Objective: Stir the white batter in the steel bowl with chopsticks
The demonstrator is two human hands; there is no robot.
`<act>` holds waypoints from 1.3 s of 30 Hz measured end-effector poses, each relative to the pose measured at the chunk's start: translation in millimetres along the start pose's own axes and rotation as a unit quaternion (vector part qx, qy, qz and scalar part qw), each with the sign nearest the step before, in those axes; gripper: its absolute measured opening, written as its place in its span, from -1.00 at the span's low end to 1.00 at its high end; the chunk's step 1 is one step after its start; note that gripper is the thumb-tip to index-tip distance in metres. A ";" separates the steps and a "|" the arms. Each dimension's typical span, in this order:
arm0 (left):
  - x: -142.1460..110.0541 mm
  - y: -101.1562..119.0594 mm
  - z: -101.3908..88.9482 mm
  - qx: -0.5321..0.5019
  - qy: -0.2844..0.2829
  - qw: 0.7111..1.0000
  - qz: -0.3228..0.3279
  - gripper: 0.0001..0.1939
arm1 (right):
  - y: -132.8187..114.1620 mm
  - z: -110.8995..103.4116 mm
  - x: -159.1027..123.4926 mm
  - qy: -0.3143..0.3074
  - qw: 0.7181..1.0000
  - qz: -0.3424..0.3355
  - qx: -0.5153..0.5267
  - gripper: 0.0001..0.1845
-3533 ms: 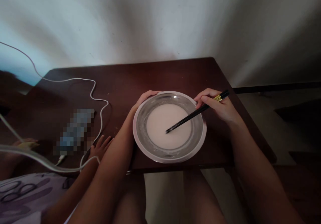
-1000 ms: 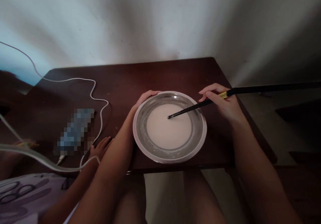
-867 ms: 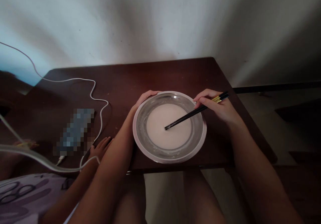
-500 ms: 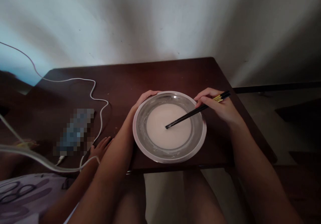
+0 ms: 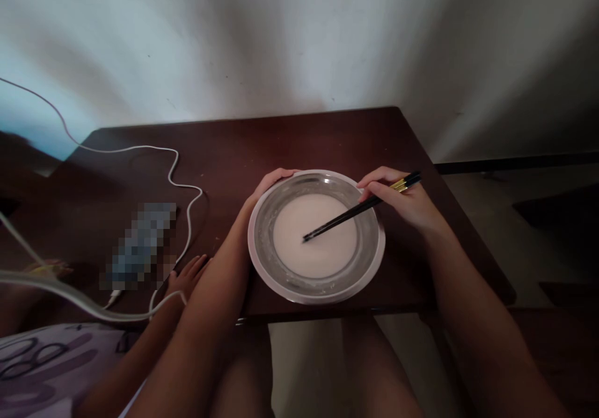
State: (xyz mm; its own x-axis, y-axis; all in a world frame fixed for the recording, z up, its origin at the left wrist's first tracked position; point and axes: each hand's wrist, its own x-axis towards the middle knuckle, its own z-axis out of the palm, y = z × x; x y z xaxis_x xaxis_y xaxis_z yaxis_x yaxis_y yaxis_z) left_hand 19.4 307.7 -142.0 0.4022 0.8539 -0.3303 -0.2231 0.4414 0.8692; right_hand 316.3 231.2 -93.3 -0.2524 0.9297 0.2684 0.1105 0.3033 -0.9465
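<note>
A wide metal bowl [image 5: 367, 252] stands near the front edge of the table, holding a smooth milky-white liquid [image 5: 318, 261]. My left hand [image 5: 270, 183] is curled round the bowl's far left side, its fingertips at the rim and the rest partly hidden. In my right hand [image 5: 397, 194], above the right rim, is a pair of black chopsticks [image 5: 344, 216] with gold bands, held close together. They slant down to the left, with their tips at the liquid's surface near the middle.
The dark brown table [image 5: 299, 140] meets a pale wall [image 5: 299, 43]. To the left lies a blurred-out phone-like device [image 5: 143, 243] with a white cable [image 5: 189, 209]. Another person's hand [image 5: 189, 274] rests on the table beside my left forearm.
My right hand and the chopsticks have shifted slightly left, and the tips have moved left and a little nearer to me. The bowl and my left hand have stayed put.
</note>
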 end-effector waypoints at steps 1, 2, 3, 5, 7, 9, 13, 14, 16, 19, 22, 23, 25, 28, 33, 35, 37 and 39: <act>0.8 -0.3 -1.0 0.000 -0.001 1.000 0.003 -0.75 | -0.3 0.4 0.5 0.004 1.000 0.000 -0.006 -0.90; 1.7 -0.7 -2.2 0.000 -0.003 1.000 0.004 -0.75 | 0.3 -0.3 1.1 0.020 1.000 -0.002 -0.010 -0.90; 2.4 -1.3 -3.3 0.001 -0.004 1.000 0.005 -0.76 | 1.7 -1.7 1.9 0.044 0.999 -0.007 -0.011 -0.90; 3.4 -2.5 -5.2 0.000 -0.006 1.000 0.007 -0.77 | 5.3 -5.5 2.9 0.088 0.996 -0.019 0.000 -0.90; 3.7 -3.5 -6.2 0.001 -0.010 1.000 0.008 -0.79 | 7.6 -7.4 2.6 0.094 0.995 -0.024 0.018 -0.89; 3.7 -3.8 -6.3 0.004 -0.018 1.000 0.012 -0.81 | 7.2 -5.6 1.4 0.058 0.998 -0.016 0.024 -0.88; 4.5 -3.2 -6.4 0.019 -0.042 0.999 0.018 -0.80 | 4.4 -0.2 1.2 0.013 1.000 -0.013 0.003 -0.89; 4.9 -3.2 -6.5 0.022 -0.047 0.998 0.020 -0.79 | 4.9 -0.9 2.0 0.026 1.000 -0.017 -0.001 -0.89; 5.6 -3.4 -6.8 0.029 -0.052 0.998 0.024 -0.77 | 7.5 -5.3 3.7 0.069 0.997 -0.028 -0.002 -0.90; 5.7 -4.1 -6.6 0.030 -0.045 0.998 0.022 -0.79 | 11.0 -11.5 4.2 0.102 0.994 -0.036 0.019 -0.89; 4.5 -4.0 -5.8 0.024 -0.034 0.999 0.019 -0.77 | 8.8 -7.9 1.7 0.052 0.998 -0.023 0.032 -0.88; 3.9 -3.7 -5.5 0.024 -0.031 0.999 0.018 -0.76 | 7.1 -5.1 0.9 0.029 0.999 -0.018 0.029 -0.87; 3.1 -2.8 -5.1 0.027 -0.029 0.999 0.015 -0.73 | 4.2 -0.5 0.4 0.004 1.000 -0.017 0.014 -0.88; 2.8 -1.8 -4.7 0.028 -0.027 0.999 0.015 -0.72 | 4.7 -2.3 2.5 0.040 0.999 -0.029 0.002 -0.89; 3.3 -2.4 -4.3 0.025 -0.030 0.999 0.012 -0.76 | 9.9 -11.8 3.3 0.096 0.995 -0.032 0.026 -0.87; 3.2 -2.4 -4.3 0.024 -0.027 0.999 0.012 -0.77 | 8.0 -8.6 1.3 0.054 0.998 -0.018 0.027 -0.87; 2.9 -1.9 -4.1 0.028 -0.025 0.999 0.012 -0.78 | 4.9 -3.4 -0.2 0.011 1.000 -0.011 0.017 -0.88; 2.5 -0.9 -3.5 0.032 -0.025 0.999 0.011 -0.79 | 3.4 -0.6 0.2 0.005 1.000 -0.016 0.006 -0.88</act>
State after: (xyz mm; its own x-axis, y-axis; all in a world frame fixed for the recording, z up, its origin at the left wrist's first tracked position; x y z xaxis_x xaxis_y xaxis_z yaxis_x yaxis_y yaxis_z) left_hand 17.5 310.4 -144.9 0.4428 0.8470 -0.2942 -0.1760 0.4038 0.8978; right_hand 317.2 232.5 -96.3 -0.2462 0.9218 0.2994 0.0919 0.3298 -0.9396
